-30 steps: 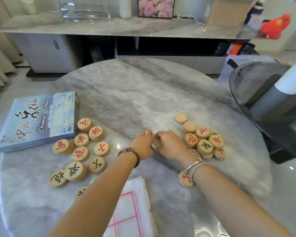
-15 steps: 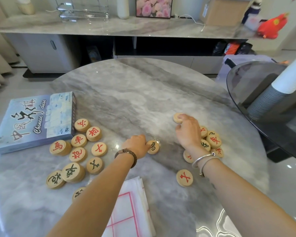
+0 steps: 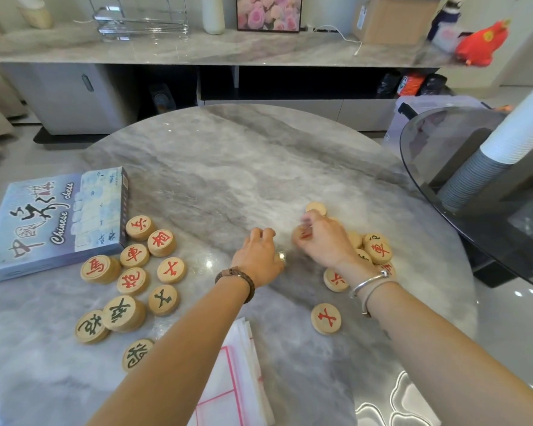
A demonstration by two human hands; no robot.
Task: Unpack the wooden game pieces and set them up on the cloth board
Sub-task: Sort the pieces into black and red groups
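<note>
Blue box point(image 3: 59, 222) reads "Chinese chess"; one piece point(image 3: 134, 255) shows 車.

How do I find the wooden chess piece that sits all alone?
Look at the round marble table, then at the heap of wooden pieces by the right hand. Nearer the person than that heap, just left of the right forearm, lies the lone piece. It shows a red character and touches no other piece.

Round grey marble table point(image 3: 228, 167) before a long marble-topped sideboard point(image 3: 197, 50) on pale floor point(image 3: 520, 318)
</note>
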